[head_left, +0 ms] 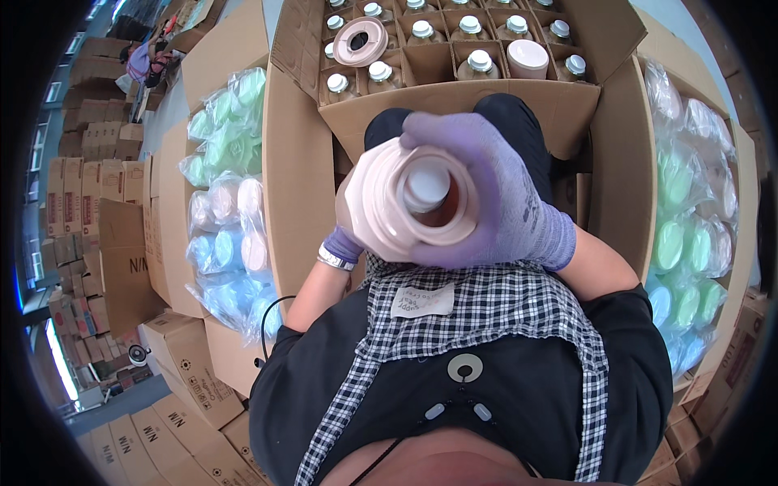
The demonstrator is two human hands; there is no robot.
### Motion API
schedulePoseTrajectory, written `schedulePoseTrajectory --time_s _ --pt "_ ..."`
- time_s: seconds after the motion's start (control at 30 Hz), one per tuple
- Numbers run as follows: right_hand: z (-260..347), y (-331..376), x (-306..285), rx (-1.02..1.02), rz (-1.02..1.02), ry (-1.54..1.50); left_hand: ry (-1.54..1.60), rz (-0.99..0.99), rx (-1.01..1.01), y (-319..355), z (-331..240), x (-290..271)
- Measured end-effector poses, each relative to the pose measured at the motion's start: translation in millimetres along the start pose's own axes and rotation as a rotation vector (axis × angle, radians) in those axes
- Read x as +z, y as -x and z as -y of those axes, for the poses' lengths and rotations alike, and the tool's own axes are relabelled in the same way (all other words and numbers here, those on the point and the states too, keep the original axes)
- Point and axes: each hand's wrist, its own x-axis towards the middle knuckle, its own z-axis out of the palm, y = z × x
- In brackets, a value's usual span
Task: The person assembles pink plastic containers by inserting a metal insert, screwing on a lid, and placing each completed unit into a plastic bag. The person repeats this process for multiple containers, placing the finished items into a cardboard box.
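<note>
Held up close over the person's chest, just above the middle of the view, is a pale pink sleeve (381, 212) with a bottle (427, 190) set inside it, and its long axis runs almost straight toward the camera, so the white cap faces up at us and the base points away toward the lap. The brown glass shows as a ring around the cap. The right hand (506, 202), in a purple glove, wraps the sleeve from three o'clock, fingers curled firmly over the top edge and round the side. The left hand (342, 245), also gloved, sits under the sleeve at about eight o'clock, mostly hidden, so I cannot tell how its fingers are set. At twelve o'clock stands an open carton (454, 101) with cardboard dividers, full of white-capped bottles; a loose pink ring (361, 40) lies on them at eleven o'clock. Bags of pastel sleeves (231, 202) fill the boxes at nine and three o'clock.
</note>
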Motion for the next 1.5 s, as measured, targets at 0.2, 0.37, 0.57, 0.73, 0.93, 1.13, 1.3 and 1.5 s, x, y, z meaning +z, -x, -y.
schedulePoseTrajectory --time_s 0.2,0.37,0.57,0.73,0.93,1.13,1.3,1.5 --pt "3 1 2 0.078 -0.023 0.008 0.063 -0.035 -0.03 1 6 3" --pt "6 -6 3 -0.034 -0.046 -0.038 0.037 -0.013 -0.036 -1 -8 3" --pt "13 -11 -4 -0.144 0.075 -0.096 0.004 -0.008 -0.032 -3 -16 11" --pt "13 -10 2 -0.074 0.023 -0.057 0.003 -0.067 -0.019 -5 -13 16" --pt "14 -4 5 0.023 -0.075 0.01 0.02 -0.159 -0.001 -6 -12 20" --pt "15 -7 4 0.033 -0.103 0.04 0.031 -0.232 0.017 -7 -13 22" --pt "16 -11 7 0.155 -0.107 0.057 0.034 -0.238 0.013 -7 -15 19" --pt "12 -12 10 0.075 -0.066 0.109 0.026 -0.221 -0.01 -1 -20 14"
